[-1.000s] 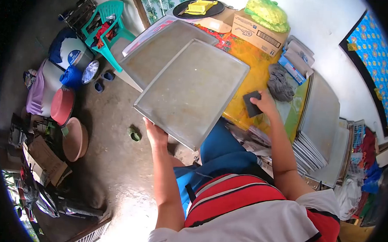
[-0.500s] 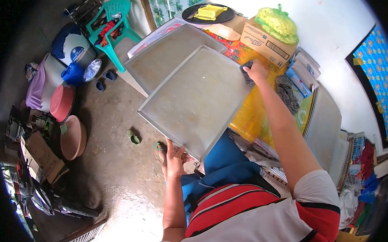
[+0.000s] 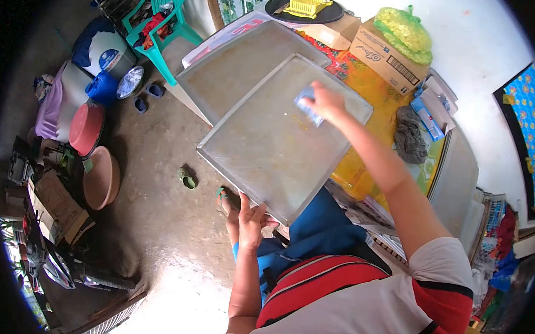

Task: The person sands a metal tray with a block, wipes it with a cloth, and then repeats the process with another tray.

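Observation:
A flat metal baking tray [image 3: 262, 146] with a raised rim lies tilted in front of me. My left hand [image 3: 253, 223] grips its near edge, fingers closed round the rim. Over the tray's upper right part, my right hand [image 3: 327, 102] presses a small blue-grey cloth [image 3: 309, 106] onto the surface; motion blurs both. Small yellowish specks show on the metal beside the cloth. Beneath and behind it, a second metal tray [image 3: 224, 75] rests partly covered.
On the table's yellow cover [image 3: 363, 159] are a cardboard box [image 3: 382, 58], a green bag of yellow pieces [image 3: 404, 33] and a crumpled grey rag [image 3: 411, 134]. A green chair [image 3: 165, 37], basins [image 3: 103, 178] and a loose green clog [image 3: 188, 178] stand on the floor at left.
My right hand has moved left with the cloth, from the tray's right corner onto its surface. My left hand keeps its hold on the near rim. The view has shifted slightly.

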Available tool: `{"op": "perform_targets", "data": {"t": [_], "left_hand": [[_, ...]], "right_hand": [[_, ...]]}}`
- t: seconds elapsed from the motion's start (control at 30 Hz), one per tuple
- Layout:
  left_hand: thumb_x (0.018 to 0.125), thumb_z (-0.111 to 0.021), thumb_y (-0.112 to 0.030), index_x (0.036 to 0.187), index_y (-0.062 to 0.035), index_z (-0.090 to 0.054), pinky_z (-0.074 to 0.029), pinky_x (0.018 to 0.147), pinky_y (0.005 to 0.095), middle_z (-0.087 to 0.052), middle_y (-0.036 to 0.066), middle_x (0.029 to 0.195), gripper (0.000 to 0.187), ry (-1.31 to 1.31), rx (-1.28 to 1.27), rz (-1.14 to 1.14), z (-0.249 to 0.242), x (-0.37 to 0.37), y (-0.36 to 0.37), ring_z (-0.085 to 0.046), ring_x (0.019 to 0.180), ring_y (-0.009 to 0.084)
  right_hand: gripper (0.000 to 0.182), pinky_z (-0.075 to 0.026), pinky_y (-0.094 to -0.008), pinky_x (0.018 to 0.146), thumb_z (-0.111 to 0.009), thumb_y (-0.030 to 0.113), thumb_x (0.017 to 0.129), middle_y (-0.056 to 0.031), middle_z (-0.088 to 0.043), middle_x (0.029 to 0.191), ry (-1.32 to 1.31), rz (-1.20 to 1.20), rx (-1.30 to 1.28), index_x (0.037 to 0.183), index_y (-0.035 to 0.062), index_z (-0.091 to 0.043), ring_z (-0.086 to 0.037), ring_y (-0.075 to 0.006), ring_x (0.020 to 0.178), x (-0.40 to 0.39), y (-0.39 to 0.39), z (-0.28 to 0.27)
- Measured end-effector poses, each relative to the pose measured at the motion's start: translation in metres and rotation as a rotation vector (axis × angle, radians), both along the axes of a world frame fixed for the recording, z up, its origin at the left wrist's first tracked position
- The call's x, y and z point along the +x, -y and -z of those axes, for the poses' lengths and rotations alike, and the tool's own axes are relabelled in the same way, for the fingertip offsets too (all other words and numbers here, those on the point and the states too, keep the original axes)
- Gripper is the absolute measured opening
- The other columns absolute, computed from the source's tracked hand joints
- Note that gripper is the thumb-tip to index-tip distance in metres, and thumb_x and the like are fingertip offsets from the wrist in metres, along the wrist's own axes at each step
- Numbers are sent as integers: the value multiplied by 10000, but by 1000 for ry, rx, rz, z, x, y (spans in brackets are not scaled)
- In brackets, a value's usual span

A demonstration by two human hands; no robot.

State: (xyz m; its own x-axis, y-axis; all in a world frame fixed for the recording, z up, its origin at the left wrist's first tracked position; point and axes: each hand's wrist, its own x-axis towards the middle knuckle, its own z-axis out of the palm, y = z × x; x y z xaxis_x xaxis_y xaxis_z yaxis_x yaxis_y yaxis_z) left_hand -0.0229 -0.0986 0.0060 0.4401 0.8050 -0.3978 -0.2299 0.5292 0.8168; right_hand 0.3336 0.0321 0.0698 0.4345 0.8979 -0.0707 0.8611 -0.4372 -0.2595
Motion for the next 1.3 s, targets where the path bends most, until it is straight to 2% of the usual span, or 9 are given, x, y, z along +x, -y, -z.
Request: {"op": "perform_targets", "data": {"t": [0.13, 0.27, 0.5, 0.63, 0.73, 0.83, 0.97, 1.17, 1.3], "left_hand": [[954, -455, -22, 1522, -195, 112, -604, 543, 340, -628, 187, 926, 821, -23, 26, 28, -1, 0, 0, -658, 604, 210], [956, -447, -17, 1521, -187, 119, -595, 534, 337, -623, 203, 916, 818, -23, 38, 51, -2, -1, -4, -653, 599, 217], [945, -456, -12, 1527, -162, 98, -570, 502, 325, -621, 195, 889, 817, -26, 44, 17, -4, 2, -4, -644, 587, 219], [932, -465, -3, 1533, -150, 66, -560, 491, 316, -623, 186, 879, 815, -22, 32, -12, -4, 3, -3, -640, 580, 210], [927, -471, -5, 1536, -149, 47, -560, 490, 315, -622, 175, 862, 812, -20, 16, -23, -6, 3, -3, -634, 564, 202], [925, -477, -10, 1536, -161, 55, -561, 486, 317, -625, 166, 851, 824, -12, 51, 4, -4, -2, -9, -629, 543, 199], [918, -476, -9, 1538, -179, 41, -561, 474, 318, -627, 158, 847, 825, -5, 40, 9, -4, -4, -14, -626, 530, 196], [902, -465, 5, 1540, -169, 4, -559, 453, 309, -625, 155, 796, 811, -19, 36, 2, -6, -2, -16, -625, 517, 195], [898, -458, 5, 1540, -158, -7, -555, 442, 305, -623, 154, 784, 802, 8, 38, -27, -8, -1, -19, -622, 502, 193]], "right_hand": [[549, -509, -442, 807, -685, 460, 829, -112, -662, 1110, 70, 290, 204, 1185, 94, -483, -647, -307, 1024, 88, -13, 7], [584, -500, -462, 844, -685, 479, 827, -112, -653, 1165, 108, 382, 95, 1224, 105, -479, -633, -292, 1087, 107, -38, 11], [551, -515, -468, 811, -656, 472, 844, -143, -637, 1145, 110, -29, 88, 1188, 76, -488, -651, -314, 1004, 23, -75, 15], [489, -525, -459, 784, -686, 418, 814, -133, -652, 1027, 94, -269, 270, 1102, 76, -490, -655, -318, 947, -64, -24, 24], [528, -525, -470, 775, -681, 438, 816, -130, -662, 1036, 67, -374, 163, 1119, 54, -482, -657, -323, 959, -79, -2, 13], [570, -523, -469, 777, -671, 481, 823, -137, -673, 1038, -89, -31, 67, 1134, 44, -477, -663, -330, 953, -45, 3, -18], [591, -518, -466, 772, -671, 516, 822, -134, -677, 1050, 14, 299, 92, 1164, 74, -478, -665, -316, 966, 61, 20, -1], [569, -524, -448, 749, -695, 456, 819, -116, -666, 1071, 271, 198, 101, 1176, 78, -465, -653, -299, 995, 20, 27, 4], [599, -528, -420, 738, -697, 452, 819, -110, -676, 1051, 219, 163, 17, 1227, 78, -467, -665, -289, 966, 15, 24, -4]]}}
